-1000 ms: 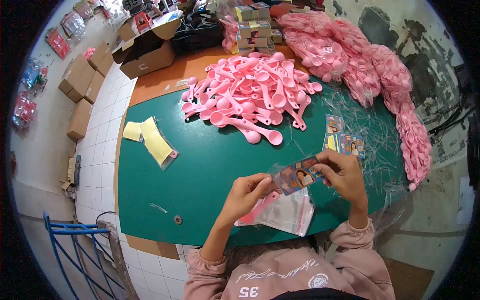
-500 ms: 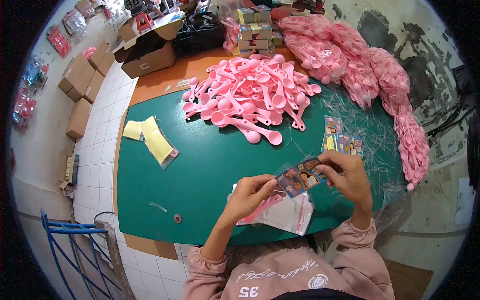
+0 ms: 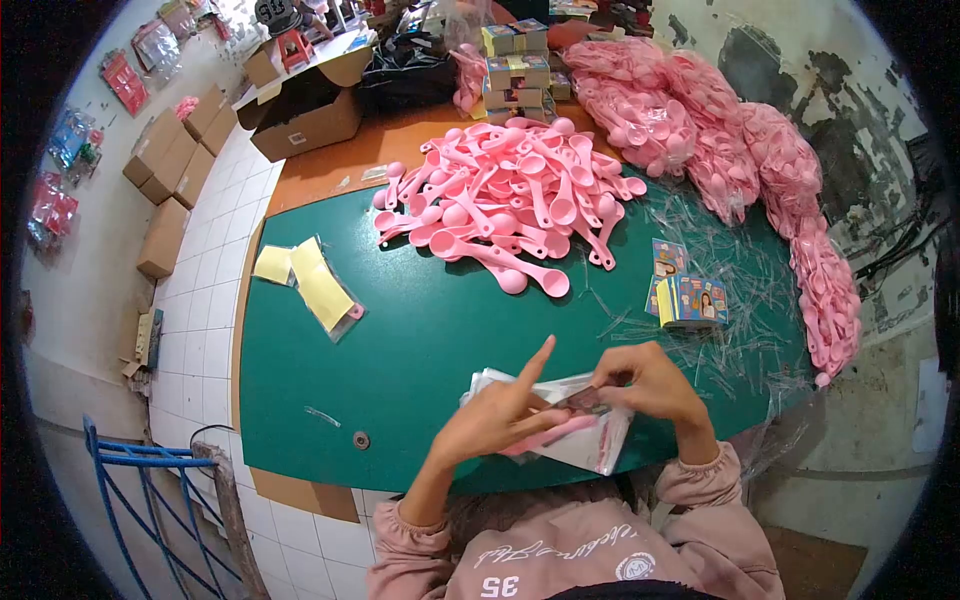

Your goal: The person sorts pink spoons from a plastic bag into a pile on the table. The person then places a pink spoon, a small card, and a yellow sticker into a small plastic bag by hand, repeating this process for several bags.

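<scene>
Clear plastic bags (image 3: 592, 447) lie stacked near the table's front edge, with a pink measuring spoon (image 3: 565, 432) on top. Over the stack's left side is my left hand (image 3: 490, 415), its index finger raised and its other fingers stretched toward the spoon. My right hand (image 3: 655, 385) is closed in a pinch at the stack's upper right. A small dark printed card (image 3: 582, 400) shows partly at its fingertips, blurred and half hidden by the fingers. I cannot make out whether the card is inside a bag.
A heap of pink spoons (image 3: 510, 190) covers the table's back. Printed cards (image 3: 695, 302) are stacked at right among scattered clear plastic strips (image 3: 745, 260). Bulging bags of spoons (image 3: 715, 130) line the right edge. Yellow cards (image 3: 322, 290) and a metal washer (image 3: 361, 440) lie at left.
My right hand has come down and left with the printed card, from above the bags to the stack. My left hand has let go of the card's edge and lifted its index finger.
</scene>
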The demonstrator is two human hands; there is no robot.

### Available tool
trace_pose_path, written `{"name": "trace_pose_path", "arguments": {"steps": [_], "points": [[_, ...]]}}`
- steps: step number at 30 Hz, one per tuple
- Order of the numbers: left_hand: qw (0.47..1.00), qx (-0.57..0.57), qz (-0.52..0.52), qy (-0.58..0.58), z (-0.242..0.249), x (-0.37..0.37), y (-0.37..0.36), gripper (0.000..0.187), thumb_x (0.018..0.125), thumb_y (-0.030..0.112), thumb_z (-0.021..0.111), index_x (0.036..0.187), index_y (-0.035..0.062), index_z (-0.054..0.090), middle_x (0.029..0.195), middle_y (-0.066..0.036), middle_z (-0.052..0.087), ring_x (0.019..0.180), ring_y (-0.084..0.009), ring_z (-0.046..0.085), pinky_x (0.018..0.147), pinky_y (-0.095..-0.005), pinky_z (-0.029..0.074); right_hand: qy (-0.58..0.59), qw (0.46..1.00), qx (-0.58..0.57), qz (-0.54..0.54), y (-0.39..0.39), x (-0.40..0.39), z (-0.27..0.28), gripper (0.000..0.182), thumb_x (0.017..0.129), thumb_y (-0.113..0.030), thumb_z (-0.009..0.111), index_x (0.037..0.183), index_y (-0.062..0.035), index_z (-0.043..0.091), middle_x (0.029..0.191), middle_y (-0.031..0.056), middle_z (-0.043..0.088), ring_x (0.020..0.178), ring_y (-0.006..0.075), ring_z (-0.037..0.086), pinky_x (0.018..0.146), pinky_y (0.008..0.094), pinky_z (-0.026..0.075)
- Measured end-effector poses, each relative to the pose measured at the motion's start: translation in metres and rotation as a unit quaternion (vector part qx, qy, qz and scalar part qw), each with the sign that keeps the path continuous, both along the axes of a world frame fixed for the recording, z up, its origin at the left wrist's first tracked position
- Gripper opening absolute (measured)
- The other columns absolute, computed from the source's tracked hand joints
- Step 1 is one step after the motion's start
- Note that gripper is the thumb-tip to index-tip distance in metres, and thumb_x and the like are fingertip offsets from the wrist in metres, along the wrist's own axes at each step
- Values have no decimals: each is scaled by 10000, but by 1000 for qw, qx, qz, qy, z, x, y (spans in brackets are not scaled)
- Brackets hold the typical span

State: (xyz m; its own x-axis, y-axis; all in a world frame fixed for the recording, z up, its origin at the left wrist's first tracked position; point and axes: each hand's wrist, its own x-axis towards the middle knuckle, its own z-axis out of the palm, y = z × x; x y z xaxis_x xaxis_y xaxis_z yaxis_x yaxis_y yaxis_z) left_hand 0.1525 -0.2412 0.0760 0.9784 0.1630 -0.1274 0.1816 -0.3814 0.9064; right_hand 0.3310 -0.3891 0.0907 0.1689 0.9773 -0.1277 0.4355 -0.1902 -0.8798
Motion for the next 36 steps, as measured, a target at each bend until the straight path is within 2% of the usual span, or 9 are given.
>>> {"name": "trace_pose_path", "arguments": {"steps": [7, 12, 14, 15, 16, 18, 19, 22, 36], "points": [[989, -140, 49, -19, -8, -23, 17, 712, 789, 67, 632, 1374, 126, 232, 878, -128, 644, 756, -136, 596, 672, -268, 483, 192, 978, -12, -86, -3, -2, -11, 135, 687, -53, 691, 753, 6, 589, 697, 18, 573, 684, 63, 513, 616, 243, 430], [981, -183, 58, -23, -10, -18, 1, 700, 793, 59, 627, 1371, 105, 234, 992, -132, 609, 855, -138, 571, 755, -274, 473, 109, 984, -3, -144, -4, -3, -9, 134, 695, -51, 687, 795, -2, 612, 723, 45, 576, 688, 90, 534, 619, 247, 436], [936, 62, 309, -154, -23, -12, -24, 685, 793, 76, 635, 1362, 100, 254, 1116, -167, 544, 954, -195, 561, 801, -304, 469, 53, 984, 44, -164, -2, -11, -8, 145, 700, -51, 683, 821, -3, 620, 738, 62, 586, 692, 109, 554, 616, 252, 442], [937, 60, 315, -139, -25, -15, -35, 609, 866, 84, 522, 1365, 30, 178, 1087, -182, 534, 950, -233, 574, 821, -324, 466, -8, 980, 81, -182, 1, -20, 0, 140, 709, -60, 676, 822, -2, 617, 748, 81, 590, 685, 141, 571, 608, 258, 449], [937, 60, 315, -138, -26, -17, -45, 609, 866, 84, 522, 1365, 30, 178, 1087, -182, 534, 950, -233, 574, 821, -324, 466, -70, 970, 117, -200, 3, -27, 5, 137, 718, -68, 670, 823, 0, 614, 758, 100, 594, 677, 174, 589, 601, 265, 456], [876, -377, 275, -125, -25, -20, -64, 592, 915, 77, 407, 1389, 54, 53, 1079, -188, 531, 958, -232, 574, 828, -320, 456, -72, 979, 106, -156, 0, -38, 8, 194, 716, -96, 672, 880, -18, 605, 830, 110, 590, 756, 238, 591, 671, 304, 463], [848, -440, 269, -118, -24, -22, -67, 584, 934, 69, 332, 1389, 68, -35, 1091, -192, 528, 953, -224, 577, 829, -315, 454, -132, 984, 99, -71, -2, -41, 9, 234, 715, -117, 671, 920, -33, 596, 877, 105, 585, 806, 247, 577, 713, 323, 450], [935, -247, 252, -26, -26, -31, -64, 585, 930, 57, 336, 1391, 75, -23, 1087, -193, 534, 977, -219, 572, 815, -317, 478, -175, 980, 89, 29, -10, -49, 3, 307, 718, -167, 658, 995, -74, 564, 980, 95, 546, 925, 275, 517, 786, 375, 410], [907, -364, 208, -42, -28, -45, -72, 604, 907, 12, 370, 1398, 111, 32, 1115, -192, 543, 992, -192, 560, 843, -311, 483, -216, 973, 79, 19, -11, -70, -5, 256, 735, -251, 646, 908, -82, 561, 1008, 122, 497, 956, 287, 476, 789, 390, 386]]}}
